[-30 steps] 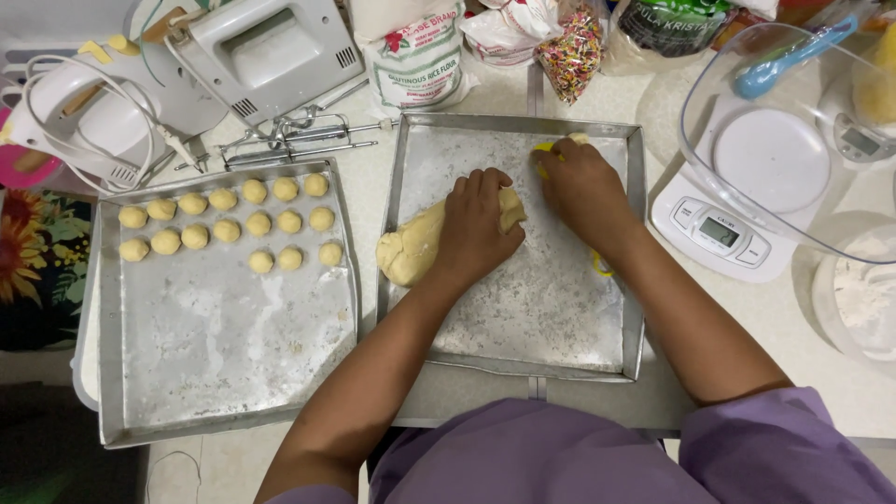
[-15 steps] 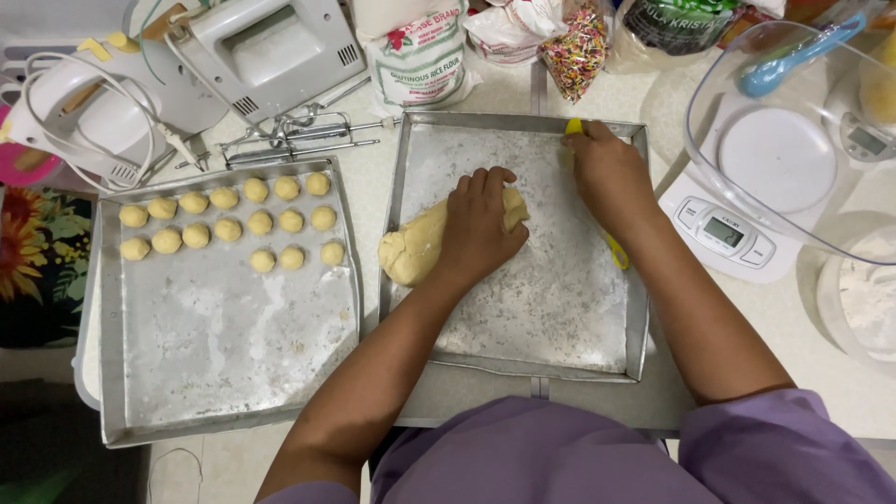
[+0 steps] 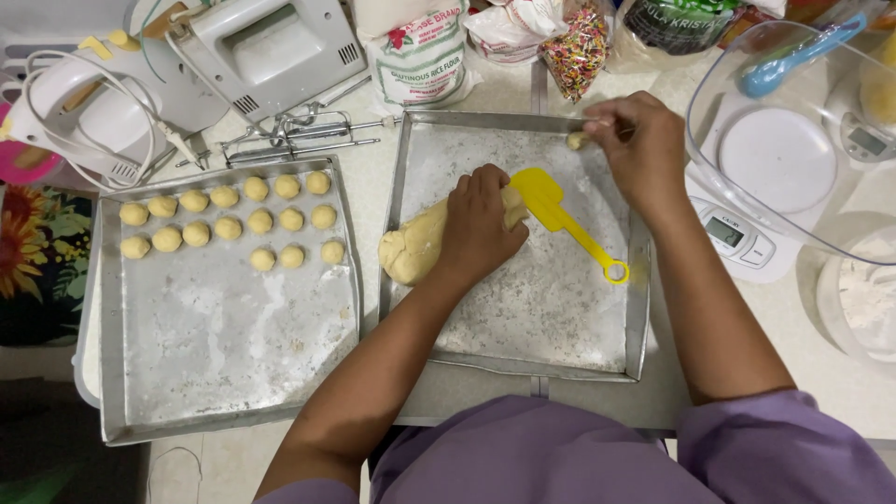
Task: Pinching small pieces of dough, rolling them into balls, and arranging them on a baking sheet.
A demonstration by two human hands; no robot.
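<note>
Head view, looking straight down: the left hand (image 3: 481, 224) is lying palm-down on the dough log (image 3: 420, 245), fingers pressed together and curled over its right end, so the bare left end of the log is sticking out past the wrist side onto the edge of the floured baking tray (image 3: 523, 345). Just beyond the left fingertips a yellow plastic spatula (image 3: 560, 217) is lying flat on the tray, blade touching the dough, handle running away toward the tray's right rim. The right hand (image 3: 639, 140) is hovering over the tray's far edge, thumb and forefinger pinching a small dough piece (image 3: 578, 141) that is showing just left of the fingertips; the other fingers are curled in. Well to the left of both hands a second tray (image 3: 224, 373) is holding three rows of rolled dough balls (image 3: 229, 213). Beyond the fingers, a hand mixer (image 3: 261, 47), loose beaters (image 3: 299, 140) and a flour bag (image 3: 420, 51) are lying; right of the right hand, a digital scale (image 3: 737, 238) under a clear bowl (image 3: 793, 149).
</note>
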